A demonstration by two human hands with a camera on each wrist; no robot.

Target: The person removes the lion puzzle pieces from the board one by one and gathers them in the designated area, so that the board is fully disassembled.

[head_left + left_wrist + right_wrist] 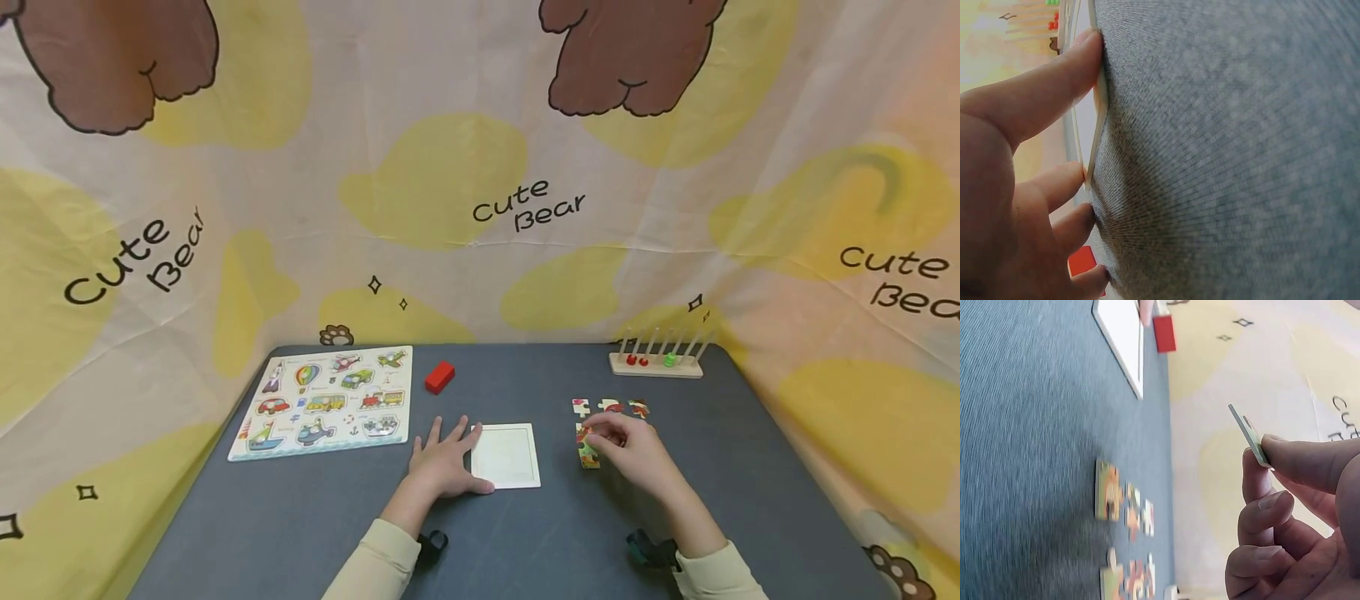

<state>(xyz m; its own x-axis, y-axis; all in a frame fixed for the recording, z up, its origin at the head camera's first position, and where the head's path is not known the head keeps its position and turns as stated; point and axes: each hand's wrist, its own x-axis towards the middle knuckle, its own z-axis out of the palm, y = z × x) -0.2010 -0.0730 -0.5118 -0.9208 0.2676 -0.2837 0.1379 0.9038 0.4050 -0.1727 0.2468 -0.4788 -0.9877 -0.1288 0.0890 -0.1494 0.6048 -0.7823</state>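
A white square puzzle frame (506,456) lies flat in the middle of the table. My left hand (442,467) rests at its left side with fingers spread; in the left wrist view the thumb (1079,69) touches the frame's edge. Between the thumb and index finger of my right hand (633,450), a jigsaw piece (1249,436) is pinched and held above the table, seen nearly edge-on in the right wrist view. Below and beside that hand lie several loose jigsaw pieces (1108,490) with coloured pictures; the hand hides some of them in the head view.
A picture board of vehicles (322,402) lies at the left. Near its upper right corner is a red block (440,377). At the back right stands a wooden peg rack (656,367) with red and green beads. A printed cloth (450,192) hangs behind the table.
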